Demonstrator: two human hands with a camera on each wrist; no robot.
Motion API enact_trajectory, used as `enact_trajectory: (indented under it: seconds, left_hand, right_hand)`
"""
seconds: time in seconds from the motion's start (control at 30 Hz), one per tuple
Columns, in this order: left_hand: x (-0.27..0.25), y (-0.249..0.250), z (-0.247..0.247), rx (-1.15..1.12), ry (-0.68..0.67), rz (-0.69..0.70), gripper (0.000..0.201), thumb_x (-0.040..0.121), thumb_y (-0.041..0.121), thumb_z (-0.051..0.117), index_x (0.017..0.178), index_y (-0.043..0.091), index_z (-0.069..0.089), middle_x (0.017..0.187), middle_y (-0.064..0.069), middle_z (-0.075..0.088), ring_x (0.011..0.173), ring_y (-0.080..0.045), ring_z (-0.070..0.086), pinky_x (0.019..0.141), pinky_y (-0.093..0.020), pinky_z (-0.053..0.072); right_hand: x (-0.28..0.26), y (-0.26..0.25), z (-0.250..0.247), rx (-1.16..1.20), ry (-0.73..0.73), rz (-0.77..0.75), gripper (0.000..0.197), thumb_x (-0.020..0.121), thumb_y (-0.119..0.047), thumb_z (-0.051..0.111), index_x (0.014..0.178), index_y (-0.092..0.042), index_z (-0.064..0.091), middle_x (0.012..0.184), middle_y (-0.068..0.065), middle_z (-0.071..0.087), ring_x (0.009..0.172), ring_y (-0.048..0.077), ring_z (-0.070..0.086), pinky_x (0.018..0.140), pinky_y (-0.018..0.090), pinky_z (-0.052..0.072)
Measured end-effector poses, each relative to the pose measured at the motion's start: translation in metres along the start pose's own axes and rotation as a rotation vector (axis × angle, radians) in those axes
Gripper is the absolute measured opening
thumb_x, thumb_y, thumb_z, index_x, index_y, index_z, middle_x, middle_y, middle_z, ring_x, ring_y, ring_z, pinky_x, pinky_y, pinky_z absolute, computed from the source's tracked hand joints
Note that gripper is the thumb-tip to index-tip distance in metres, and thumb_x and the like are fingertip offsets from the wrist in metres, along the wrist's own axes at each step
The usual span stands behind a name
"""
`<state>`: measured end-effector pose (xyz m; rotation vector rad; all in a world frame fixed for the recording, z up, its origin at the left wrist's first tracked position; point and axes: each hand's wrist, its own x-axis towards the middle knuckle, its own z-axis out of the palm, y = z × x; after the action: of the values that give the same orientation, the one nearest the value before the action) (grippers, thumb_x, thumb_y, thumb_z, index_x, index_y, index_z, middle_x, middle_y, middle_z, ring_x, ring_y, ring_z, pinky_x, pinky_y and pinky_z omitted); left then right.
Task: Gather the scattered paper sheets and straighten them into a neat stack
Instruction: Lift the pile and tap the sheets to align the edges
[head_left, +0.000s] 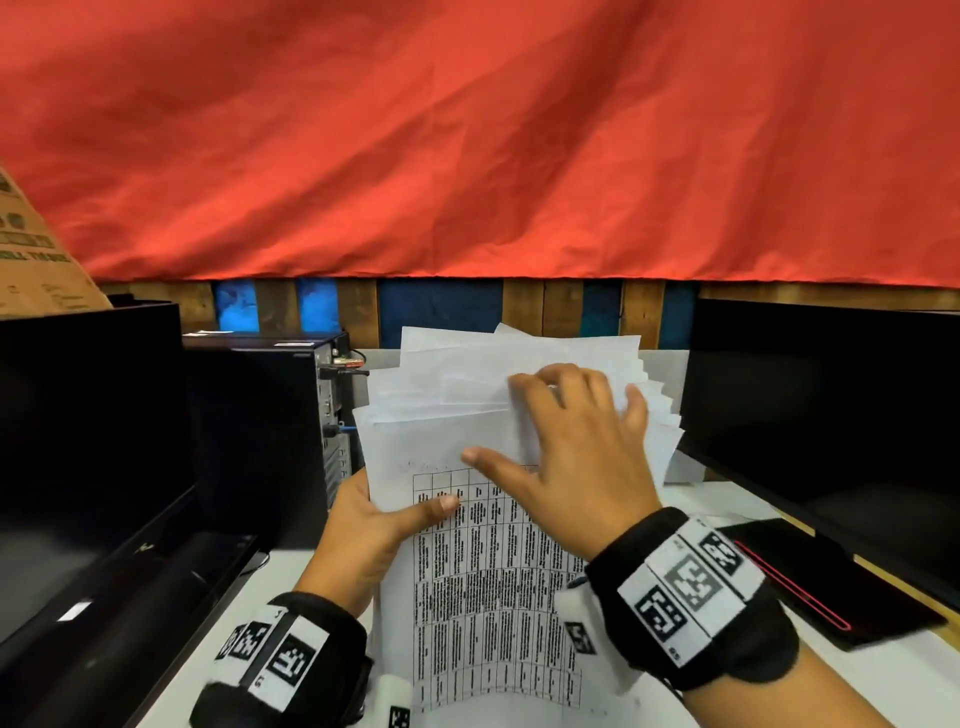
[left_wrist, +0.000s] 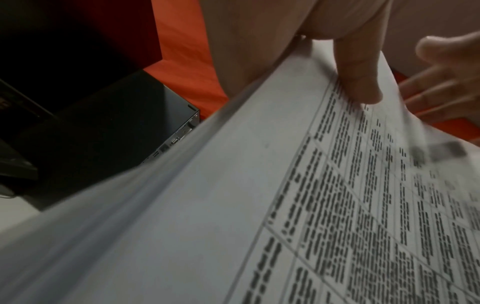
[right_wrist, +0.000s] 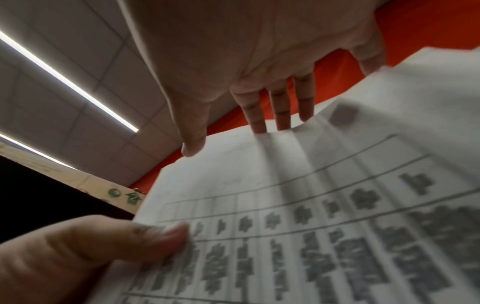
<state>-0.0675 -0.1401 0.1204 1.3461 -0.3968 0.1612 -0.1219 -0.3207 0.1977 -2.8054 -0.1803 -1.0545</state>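
Observation:
A loose bundle of white paper sheets (head_left: 467, 415) is held up off the white table, its top edges fanned and uneven. The front sheet (left_wrist: 259, 205) carries a printed table. My left hand (head_left: 395, 514) grips the bundle's left edge, thumb (left_wrist: 358, 82) on the front and fingers hidden behind. My right hand (head_left: 566, 441) lies spread over the upper right of the bundle. Its straight fingers (right_wrist: 280, 115) touch the front sheet's top edge. In the right wrist view the left thumb (right_wrist: 130, 240) pinches the sheet's edge.
Black monitors stand at the left (head_left: 88, 441) and right (head_left: 831, 415). A black computer tower (head_left: 270, 415) sits just left of the sheets. A black notebook with a red band (head_left: 831, 587) lies on the white table (head_left: 893, 675). A red cloth (head_left: 467, 130) hangs behind.

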Motion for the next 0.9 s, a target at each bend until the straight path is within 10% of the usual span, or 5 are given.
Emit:
enact_trajectory:
  seconds: [0.47,0.63,0.9]
  left_hand:
    - [-0.004,0.003,-0.001,0.026,0.037,0.070,0.038,0.073,-0.006,0.074,0.106,0.010,0.067,0.096,-0.013,0.076,0.087,-0.028,0.075,0.072,-0.035,0.060]
    - [-0.006,0.004,-0.004,0.035,0.033,0.052,0.039,0.070,-0.005,0.077,0.106,0.007,0.066,0.097,-0.012,0.077,0.088,-0.028,0.075,0.076,-0.037,0.060]
    - [-0.006,0.007,-0.004,0.009,0.003,0.021,0.047,0.064,-0.005,0.082,0.108,0.004,0.066,0.098,-0.016,0.075,0.090,-0.033,0.074,0.080,-0.045,0.059]
  right_hand:
    - [-0.005,-0.020,0.014,0.186,0.098,-0.248,0.054,0.083,-0.069,0.041,0.129,-0.042,0.047,0.127,-0.007,0.046,0.121,0.011,0.038,0.109,0.048,0.029]
    - [0.021,0.010,-0.002,0.096,0.146,-0.032,0.080,0.080,-0.078,0.029,0.147,-0.035,0.020,0.151,-0.009,0.029,0.144,0.013,0.020,0.118,0.054,0.003]
    - [0.014,0.018,-0.006,0.034,0.093,-0.043,0.065,0.081,-0.076,0.033,0.137,-0.045,0.033,0.112,-0.012,0.050,0.114,0.013,0.046,0.115,0.056,0.011]
